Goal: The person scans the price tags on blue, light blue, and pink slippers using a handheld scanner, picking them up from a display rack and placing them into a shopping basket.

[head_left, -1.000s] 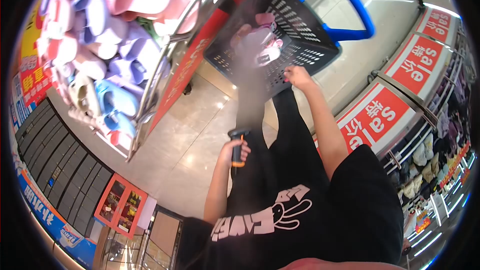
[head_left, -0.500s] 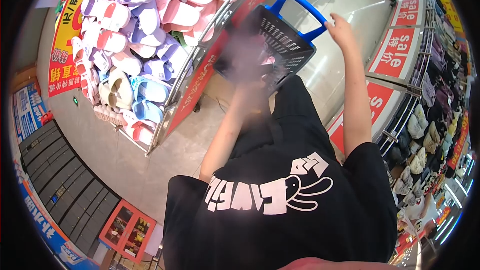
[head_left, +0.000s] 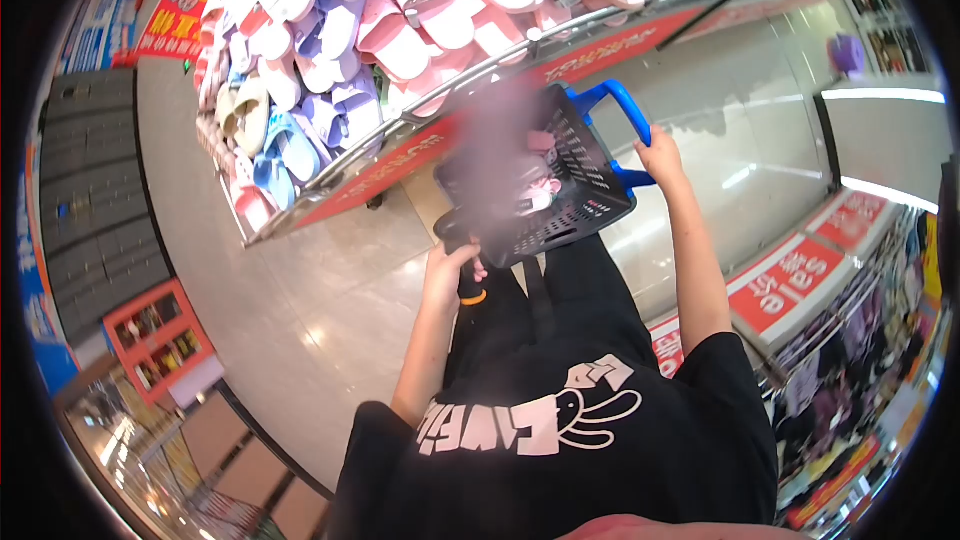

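Cloth of a black T-shirt (head_left: 560,460) with a white print fills the bottom of the view, with black trousers (head_left: 560,305) running up from it. Just ahead of the waist the left hand (head_left: 445,275) is closed round the grip of a handheld scanner (head_left: 467,275). The fingers are wrapped tightly together about it. The scanner is black with an orange band near the butt. Its long axis stands nearly upright in the picture, butt towards the body and head pointing away at the shopping basket (head_left: 590,205) just beyond. A blur hides the head itself.

The basket is black perforated plastic, held off the floor and tilted, its open mouth turned towards the camera and its length running lower left to upper right. Pink items (head_left: 540,185) lie inside. At its far right the right hand (head_left: 660,153) grips the blue handle (head_left: 622,105), with the fingers curled round the bar and the back of the hand showing.

Under all this is pale tiled floor (head_left: 320,290). Beyond the basket a display rack (head_left: 400,165) with a red edge banner is piled with pink, lilac and blue slippers (head_left: 380,10). To the right stand red sale signs (head_left: 800,280), and to the left grey lockers (head_left: 90,190).
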Demonstrator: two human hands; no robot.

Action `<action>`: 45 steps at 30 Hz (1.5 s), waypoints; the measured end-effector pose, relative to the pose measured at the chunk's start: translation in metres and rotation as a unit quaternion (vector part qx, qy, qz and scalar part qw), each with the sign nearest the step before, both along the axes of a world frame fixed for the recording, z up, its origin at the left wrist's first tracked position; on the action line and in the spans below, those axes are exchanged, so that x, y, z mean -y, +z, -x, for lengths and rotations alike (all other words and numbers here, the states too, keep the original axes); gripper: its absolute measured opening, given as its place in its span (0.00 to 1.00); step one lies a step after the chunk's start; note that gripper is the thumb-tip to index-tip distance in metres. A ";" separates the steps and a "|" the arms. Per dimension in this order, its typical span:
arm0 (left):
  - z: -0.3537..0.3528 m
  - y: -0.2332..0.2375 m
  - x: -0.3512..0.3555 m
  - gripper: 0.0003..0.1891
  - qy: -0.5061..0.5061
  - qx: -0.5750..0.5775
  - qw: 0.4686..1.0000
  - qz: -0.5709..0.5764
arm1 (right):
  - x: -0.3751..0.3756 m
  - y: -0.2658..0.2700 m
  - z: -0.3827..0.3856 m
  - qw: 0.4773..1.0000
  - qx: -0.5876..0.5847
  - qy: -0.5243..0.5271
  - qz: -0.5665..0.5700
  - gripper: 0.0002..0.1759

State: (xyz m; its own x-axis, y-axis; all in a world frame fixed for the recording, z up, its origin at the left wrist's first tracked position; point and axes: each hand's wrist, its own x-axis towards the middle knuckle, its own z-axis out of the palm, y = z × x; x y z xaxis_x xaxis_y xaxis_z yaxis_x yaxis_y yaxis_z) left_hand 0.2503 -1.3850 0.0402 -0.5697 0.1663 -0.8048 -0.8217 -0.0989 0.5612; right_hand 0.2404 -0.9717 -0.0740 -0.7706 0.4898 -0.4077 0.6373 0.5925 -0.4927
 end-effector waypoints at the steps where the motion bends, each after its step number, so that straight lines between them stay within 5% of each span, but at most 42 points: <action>1: -0.010 0.012 -0.015 0.10 0.019 -0.026 0.999 0.006 | -0.011 -0.009 0.004 0.996 0.003 -0.030 0.079 0.18; 2: -0.018 0.025 -0.028 0.11 0.033 -0.050 0.998 0.015 | -0.019 -0.018 0.008 0.979 0.003 -0.066 0.190 0.16; 9: -0.102 0.064 -0.100 0.16 -0.081 -0.037 0.995 -0.041 | -0.015 -0.016 0.007 0.982 -0.034 -0.019 0.185 0.17; 13: -0.120 0.074 -0.109 0.17 -0.063 -0.054 0.997 -0.003 | -0.005 -0.013 -0.008 0.984 -0.041 -0.019 0.172 0.15; 21: -0.152 0.008 -0.132 0.16 0.054 -0.081 0.990 -0.106 | 0.011 -0.037 -0.031 0.971 -0.006 -0.026 0.239 0.16; 25: -0.164 0.004 -0.152 0.20 -0.068 -0.152 0.986 0.002 | 0.034 -0.013 -0.055 0.922 -0.016 -0.029 0.387 0.14; 27: -0.167 0.007 -0.161 0.22 -0.233 -0.368 0.879 0.192 | 0.052 -0.008 -0.061 0.892 -0.016 -0.065 0.446 0.14; 31: -0.173 0.005 -0.177 0.22 -0.221 -0.315 0.917 0.106 | 0.074 -0.007 -0.073 0.865 0.037 -0.032 0.499 0.13; 33: -0.170 -0.032 -0.188 0.21 -0.210 -0.369 0.896 0.129 | 0.065 -0.003 -0.051 0.870 0.083 0.030 0.485 0.16; 35: -0.161 -0.044 -0.192 0.22 -0.193 -0.286 0.922 0.177 | 0.054 0.026 -0.025 0.881 0.261 0.323 0.228 0.24; 36: -0.154 -0.051 -0.193 0.25 -0.175 -0.373 0.872 0.264 | 0.043 0.022 -0.010 0.840 0.211 0.493 0.083 0.30; 37: -0.146 -0.059 -0.195 0.24 -0.157 -0.363 0.870 0.295 | 0.043 0.036 0.001 0.827 0.215 0.513 0.081 0.30; 39: -0.128 -0.076 -0.203 0.23 -0.088 -0.394 0.844 0.353 | 0.043 0.075 0.035 0.800 -0.007 0.597 -0.048 0.32; 40: -0.115 -0.071 -0.203 0.28 -0.117 -0.280 0.912 0.276 | 0.049 0.084 0.057 0.778 0.003 0.624 -0.071 0.35; 41: -0.108 -0.062 -0.212 0.28 -0.095 -0.270 0.914 0.287 | 0.052 0.085 0.073 0.762 0.000 0.644 -0.066 0.35; 43: -0.091 -0.049 -0.227 0.28 -0.010 -0.230 0.956 0.179 | 0.066 0.086 0.104 0.554 -0.226 0.796 -0.089 0.39; 45: -0.090 -0.097 -0.252 0.27 0.011 -0.252 0.946 0.201 | 0.073 0.070 0.118 0.451 -0.107 0.883 -0.073 0.36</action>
